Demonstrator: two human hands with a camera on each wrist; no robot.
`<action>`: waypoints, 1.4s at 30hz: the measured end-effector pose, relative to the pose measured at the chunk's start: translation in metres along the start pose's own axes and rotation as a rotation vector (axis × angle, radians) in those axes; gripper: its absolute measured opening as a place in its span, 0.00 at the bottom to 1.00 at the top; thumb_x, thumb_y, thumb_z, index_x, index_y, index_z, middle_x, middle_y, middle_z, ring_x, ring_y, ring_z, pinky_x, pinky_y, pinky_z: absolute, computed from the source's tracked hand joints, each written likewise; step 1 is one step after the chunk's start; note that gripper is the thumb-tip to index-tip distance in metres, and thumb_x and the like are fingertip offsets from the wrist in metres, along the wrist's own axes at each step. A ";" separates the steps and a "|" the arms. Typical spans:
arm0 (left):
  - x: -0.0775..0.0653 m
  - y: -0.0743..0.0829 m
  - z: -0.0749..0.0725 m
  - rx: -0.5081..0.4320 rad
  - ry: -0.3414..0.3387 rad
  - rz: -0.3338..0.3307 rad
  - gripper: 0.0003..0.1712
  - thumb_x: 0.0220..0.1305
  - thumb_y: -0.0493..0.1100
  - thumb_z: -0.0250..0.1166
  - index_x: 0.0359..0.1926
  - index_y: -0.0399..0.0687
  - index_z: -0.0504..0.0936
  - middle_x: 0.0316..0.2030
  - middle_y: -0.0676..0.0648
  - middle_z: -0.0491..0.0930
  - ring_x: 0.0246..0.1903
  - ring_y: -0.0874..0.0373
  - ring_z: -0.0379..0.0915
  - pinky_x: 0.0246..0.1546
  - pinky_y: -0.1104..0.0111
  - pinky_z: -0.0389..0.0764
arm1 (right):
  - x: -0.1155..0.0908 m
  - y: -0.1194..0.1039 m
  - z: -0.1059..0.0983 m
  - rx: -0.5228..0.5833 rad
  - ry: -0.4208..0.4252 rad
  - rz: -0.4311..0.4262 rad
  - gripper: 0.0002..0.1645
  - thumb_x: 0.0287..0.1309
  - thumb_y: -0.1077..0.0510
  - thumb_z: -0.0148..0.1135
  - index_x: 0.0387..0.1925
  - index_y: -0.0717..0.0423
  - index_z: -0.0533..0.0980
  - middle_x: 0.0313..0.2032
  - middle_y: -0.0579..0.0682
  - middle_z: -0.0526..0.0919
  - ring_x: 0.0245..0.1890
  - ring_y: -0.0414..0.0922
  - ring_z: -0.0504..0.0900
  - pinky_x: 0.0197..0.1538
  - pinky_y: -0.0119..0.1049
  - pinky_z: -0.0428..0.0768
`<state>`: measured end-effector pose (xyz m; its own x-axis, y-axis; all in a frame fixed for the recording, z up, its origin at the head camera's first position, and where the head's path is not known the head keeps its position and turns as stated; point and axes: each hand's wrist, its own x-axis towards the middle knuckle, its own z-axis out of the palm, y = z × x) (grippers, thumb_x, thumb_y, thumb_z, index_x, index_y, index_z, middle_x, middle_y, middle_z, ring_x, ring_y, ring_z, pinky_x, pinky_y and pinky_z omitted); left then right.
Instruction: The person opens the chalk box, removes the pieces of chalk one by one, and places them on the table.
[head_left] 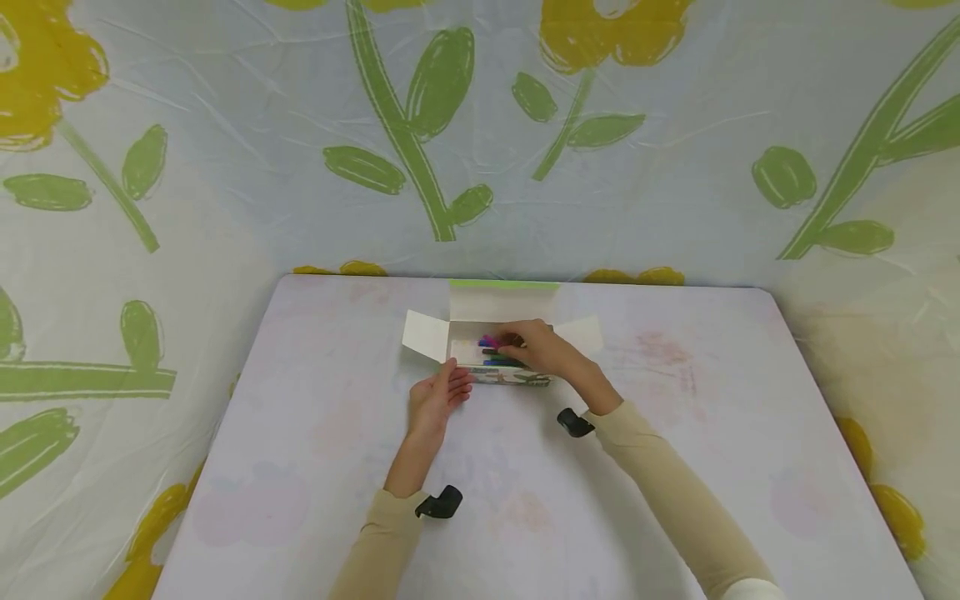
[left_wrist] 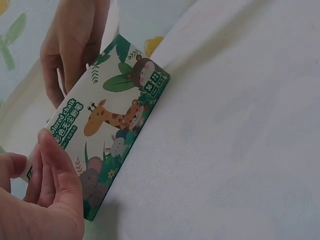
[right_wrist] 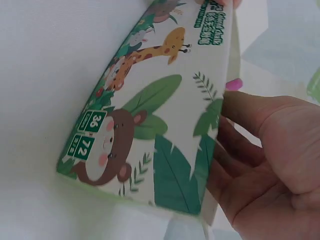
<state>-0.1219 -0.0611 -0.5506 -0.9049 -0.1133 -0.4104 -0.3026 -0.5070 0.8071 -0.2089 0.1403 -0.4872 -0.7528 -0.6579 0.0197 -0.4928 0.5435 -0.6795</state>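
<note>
1. Head: The right hand (head_left: 543,348) reaches into an open box (head_left: 510,377) on the table (head_left: 348,358), apparently handling coloured sticks (head_left: 490,352).
2. Left wrist: The left hand (left_wrist: 45,195) pinches the box's corner.
3. Right wrist: Fingertips hide near a pink stick (right_wrist: 234,84), grip impossible to tell; the next move likely needs a steady box.
</note>
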 end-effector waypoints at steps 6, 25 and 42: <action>-0.001 0.001 -0.002 -0.016 0.010 -0.031 0.23 0.74 0.47 0.65 0.45 0.23 0.82 0.31 0.44 0.87 0.32 0.56 0.85 0.34 0.72 0.85 | -0.013 -0.002 -0.014 0.060 0.054 0.065 0.13 0.68 0.63 0.66 0.51 0.65 0.81 0.43 0.57 0.87 0.44 0.53 0.86 0.52 0.49 0.85; 0.002 0.001 0.000 0.046 0.027 -0.042 0.24 0.75 0.48 0.64 0.46 0.24 0.82 0.33 0.42 0.87 0.31 0.57 0.83 0.36 0.72 0.85 | -0.063 0.018 -0.072 0.406 0.238 0.318 0.23 0.70 0.55 0.66 0.59 0.65 0.76 0.52 0.62 0.83 0.47 0.49 0.87 0.50 0.35 0.85; 0.001 0.002 0.000 0.063 0.027 -0.029 0.23 0.74 0.49 0.65 0.44 0.27 0.84 0.33 0.42 0.87 0.31 0.57 0.83 0.35 0.72 0.85 | -0.115 0.052 -0.095 0.499 0.401 0.497 0.36 0.70 0.43 0.65 0.68 0.62 0.70 0.52 0.47 0.82 0.46 0.35 0.86 0.51 0.26 0.82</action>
<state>-0.1238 -0.0619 -0.5497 -0.8871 -0.1230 -0.4449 -0.3478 -0.4556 0.8194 -0.1891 0.2937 -0.4550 -0.9784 -0.1120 -0.1736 0.1222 0.3641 -0.9233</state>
